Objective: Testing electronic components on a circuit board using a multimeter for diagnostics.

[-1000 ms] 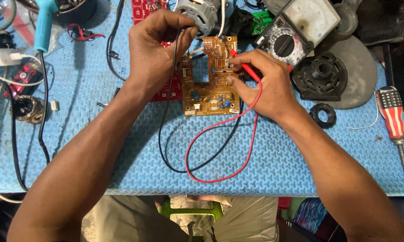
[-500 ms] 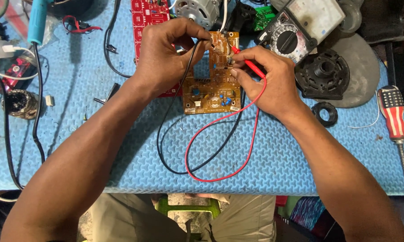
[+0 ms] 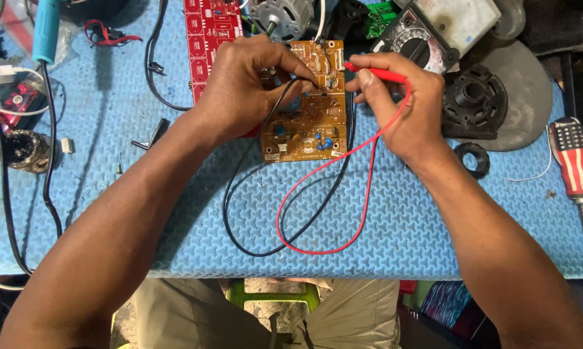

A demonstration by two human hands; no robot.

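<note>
Left grip: my left hand (image 3: pixel 252 87) pinches the black probe (image 3: pixel 302 83) onto the orange circuit board (image 3: pixel 307 110).
Right grip: my right hand (image 3: pixel 401 106) clamps the red probe (image 3: pixel 369 71), its tip just left of my fingers, on the board's top edge.
Board: flat on the blue tabletop (image 3: pixel 433 220), between both grips.
Doing it well: I judge steady tips matter; the meter (image 3: pixel 427 32) sits just above my right grip.
Change: the board lies nearer frame centre than before; both hands keep their hold.

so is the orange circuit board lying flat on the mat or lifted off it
Flat. The orange circuit board rests component side up on the blue mat, with both probes touching its upper part.
</note>
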